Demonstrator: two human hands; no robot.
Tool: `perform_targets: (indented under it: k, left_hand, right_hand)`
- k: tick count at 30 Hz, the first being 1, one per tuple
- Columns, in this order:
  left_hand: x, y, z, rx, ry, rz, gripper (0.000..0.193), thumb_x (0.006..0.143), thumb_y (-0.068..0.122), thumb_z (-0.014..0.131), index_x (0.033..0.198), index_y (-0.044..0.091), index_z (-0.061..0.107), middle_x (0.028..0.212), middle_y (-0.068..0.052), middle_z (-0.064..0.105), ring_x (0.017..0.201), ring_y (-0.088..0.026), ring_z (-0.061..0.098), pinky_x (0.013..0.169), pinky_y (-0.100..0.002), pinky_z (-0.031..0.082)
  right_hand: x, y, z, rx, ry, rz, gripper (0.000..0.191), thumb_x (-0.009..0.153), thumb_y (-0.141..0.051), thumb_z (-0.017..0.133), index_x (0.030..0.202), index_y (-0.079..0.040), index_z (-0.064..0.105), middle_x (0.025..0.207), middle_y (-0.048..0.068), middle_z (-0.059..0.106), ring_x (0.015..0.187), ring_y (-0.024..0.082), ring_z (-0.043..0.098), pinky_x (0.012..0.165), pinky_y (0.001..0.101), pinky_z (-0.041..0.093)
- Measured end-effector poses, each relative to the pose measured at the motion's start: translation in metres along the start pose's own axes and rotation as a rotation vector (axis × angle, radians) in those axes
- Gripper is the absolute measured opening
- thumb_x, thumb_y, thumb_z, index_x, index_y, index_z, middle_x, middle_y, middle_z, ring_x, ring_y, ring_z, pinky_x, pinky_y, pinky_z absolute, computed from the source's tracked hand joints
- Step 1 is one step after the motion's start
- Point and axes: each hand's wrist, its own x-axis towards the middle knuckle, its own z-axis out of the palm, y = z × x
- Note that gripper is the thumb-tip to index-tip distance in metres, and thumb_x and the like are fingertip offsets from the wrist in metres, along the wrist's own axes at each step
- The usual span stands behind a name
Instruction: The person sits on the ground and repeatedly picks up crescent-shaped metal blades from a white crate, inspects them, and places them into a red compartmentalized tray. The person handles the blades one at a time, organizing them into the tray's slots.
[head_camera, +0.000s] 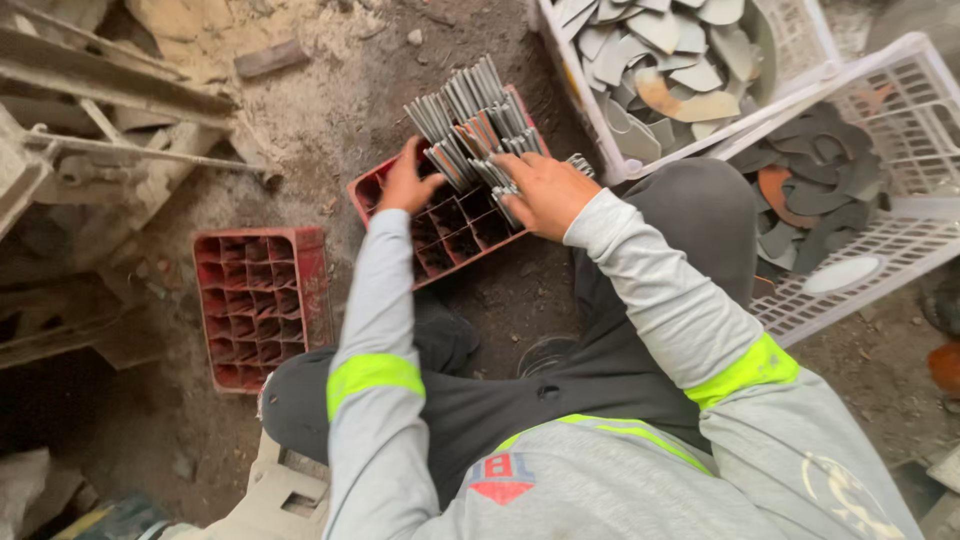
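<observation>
Two white baskets (905, 240) of cut metal shapes sit right of the red crate (450, 235); beside its left, an empty red crate (262, 305). Metal strips (470, 120) stand inside; right hand (545, 190) presses flat on them, left hand (405, 185) grips them.

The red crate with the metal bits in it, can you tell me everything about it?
The red crate looks like plastic, split into many small square cells. It sits tilted on the dirt ground, in front of the person's knees. Its far cells are packed with upright grey metal strips; the near cells are empty. The left hand grips its left side, and the right hand rests on the strips. It looks dusty and worn.
</observation>
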Motion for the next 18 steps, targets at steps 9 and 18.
perform_targets:
  k: [9,18]
  left_hand:
    - [-0.089,0.036,-0.187,-0.132,0.321,0.012,0.040,0.104,0.018,0.065,0.141,0.004,0.061,0.125,-0.017,0.072,0.113,-0.029,0.070,0.098,-0.042,0.056]
    - [-0.149,0.043,-0.172,0.035,0.218,-0.104,0.043,0.099,0.015,0.066,0.141,0.004,0.061,0.123,-0.020,0.072,0.107,-0.029,0.072,0.091,-0.040,0.056]
  right_hand:
    - [-0.056,0.055,-0.103,0.217,0.273,-0.181,0.048,0.103,-0.016,0.066,0.149,-0.003,0.055,0.103,0.016,0.073,0.091,0.027,0.072,0.082,0.0374,0.058]
    - [0.039,0.257,-0.052,-0.224,0.482,0.629,0.046,0.098,-0.031,0.071,0.126,0.003,0.056,0.117,0.031,0.058,0.110,0.047,0.060,0.093,0.0525,0.050]
